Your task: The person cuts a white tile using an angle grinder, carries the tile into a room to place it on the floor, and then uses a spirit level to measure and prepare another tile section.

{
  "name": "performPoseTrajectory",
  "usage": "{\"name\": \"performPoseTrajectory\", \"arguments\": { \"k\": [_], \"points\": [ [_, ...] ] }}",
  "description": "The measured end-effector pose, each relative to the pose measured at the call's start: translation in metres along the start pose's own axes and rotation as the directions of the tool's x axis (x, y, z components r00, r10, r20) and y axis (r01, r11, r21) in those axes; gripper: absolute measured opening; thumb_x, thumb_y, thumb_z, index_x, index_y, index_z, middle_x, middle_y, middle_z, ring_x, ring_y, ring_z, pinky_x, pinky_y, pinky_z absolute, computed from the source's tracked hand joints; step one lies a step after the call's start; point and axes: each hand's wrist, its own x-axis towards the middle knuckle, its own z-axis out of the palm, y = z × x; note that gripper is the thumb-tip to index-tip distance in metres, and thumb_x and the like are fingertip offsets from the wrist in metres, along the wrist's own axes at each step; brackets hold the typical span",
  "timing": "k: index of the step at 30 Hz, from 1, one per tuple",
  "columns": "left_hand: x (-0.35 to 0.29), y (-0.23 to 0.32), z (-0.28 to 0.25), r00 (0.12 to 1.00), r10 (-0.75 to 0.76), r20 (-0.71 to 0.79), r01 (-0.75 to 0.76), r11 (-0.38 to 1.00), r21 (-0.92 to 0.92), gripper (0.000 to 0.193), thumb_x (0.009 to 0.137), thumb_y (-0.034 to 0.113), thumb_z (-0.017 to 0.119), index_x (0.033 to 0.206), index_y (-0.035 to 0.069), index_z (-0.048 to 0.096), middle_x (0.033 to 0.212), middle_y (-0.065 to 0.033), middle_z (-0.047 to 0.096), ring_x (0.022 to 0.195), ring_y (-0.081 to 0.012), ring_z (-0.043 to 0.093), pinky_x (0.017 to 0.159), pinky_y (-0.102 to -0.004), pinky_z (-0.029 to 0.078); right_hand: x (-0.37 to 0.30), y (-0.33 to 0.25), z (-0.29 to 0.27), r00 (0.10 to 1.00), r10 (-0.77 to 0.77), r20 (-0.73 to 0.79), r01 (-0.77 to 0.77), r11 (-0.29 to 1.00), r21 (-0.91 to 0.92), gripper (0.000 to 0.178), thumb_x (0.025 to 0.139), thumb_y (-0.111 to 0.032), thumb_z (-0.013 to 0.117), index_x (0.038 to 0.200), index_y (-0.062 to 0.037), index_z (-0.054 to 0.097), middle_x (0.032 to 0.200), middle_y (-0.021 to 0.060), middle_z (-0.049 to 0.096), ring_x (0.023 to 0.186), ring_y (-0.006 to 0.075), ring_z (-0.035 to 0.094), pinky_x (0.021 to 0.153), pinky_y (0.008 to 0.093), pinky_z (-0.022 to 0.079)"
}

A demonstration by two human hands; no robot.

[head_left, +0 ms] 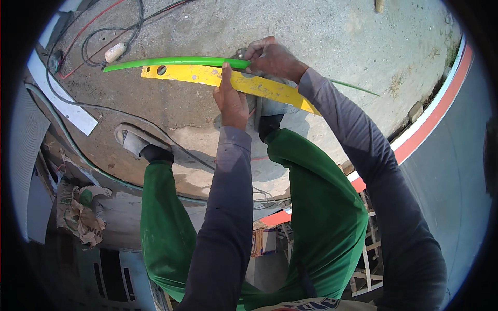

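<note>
Left hand (232, 103) grips yellow strip (259, 87) — right hand (276, 59) pinches green strip (176, 61)

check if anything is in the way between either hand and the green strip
Nothing visible for the right hand: it meets the green strip directly. The yellow strip lies between most of the left hand and the green strip, but the thumb crosses over it.

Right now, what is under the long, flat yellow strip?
Dusty grey-brown ground and part of a grey-shod right foot show past the yellow strip; whatever lies directly beneath it is covered.
</note>
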Motion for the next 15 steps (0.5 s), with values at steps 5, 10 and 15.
{"name": "performPoseTrajectory", "arguments": {
  "k": [5,10,15],
  "points": [
    [-0.048,0.048,-0.033,0.998,-0.009,0.068,0.015,0.996,-0.086,0.035,0.103,0.028,0.065,0.125,0.001,0.059,0.115,-0.0079,0.065,0.104,-0.019,0.065,0.089,-0.0374,0.055,-0.019,-0.073,0.057,0.965,0.257,0.044,-0.26,0.936,0.235,0.016,0.075,-0.012,0.076,0.089,-0.0053,0.081,0.077,0.0068,0.074,0.064,0.0145,0.066,0.062,0.0315,0.055],
    [-0.099,0.128,-0.045,0.999,0.042,0.019,-0.042,0.999,0.012,0.025,0.098,0.018,0.071,0.116,0.0,0.065,0.107,-0.004,0.066,0.094,-0.0149,0.065,0.085,-0.0307,0.054,-0.037,-0.177,0.1,0.976,0.212,-0.048,-0.209,0.976,0.064,0.021,0.075,-0.016,0.074,0.091,-0.0038,0.081,0.079,0.0169,0.075,0.071,0.0251,0.073,0.071,0.0344,0.057],
    [-0.162,0.222,-0.06,0.984,0.14,-0.111,-0.151,0.984,-0.096,0.023,0.095,0.008,0.072,0.116,0.0,0.065,0.107,-0.0072,0.068,0.095,-0.0171,0.067,0.087,-0.0316,0.055,-0.06,-0.292,0.146,0.998,-0.013,-0.067,0.005,0.992,-0.123,0.021,0.079,-0.018,0.07,0.091,-0.0038,0.08,0.081,0.02,0.073,0.073,0.0326,0.072,0.072,0.0365,0.057]
  ]
}}
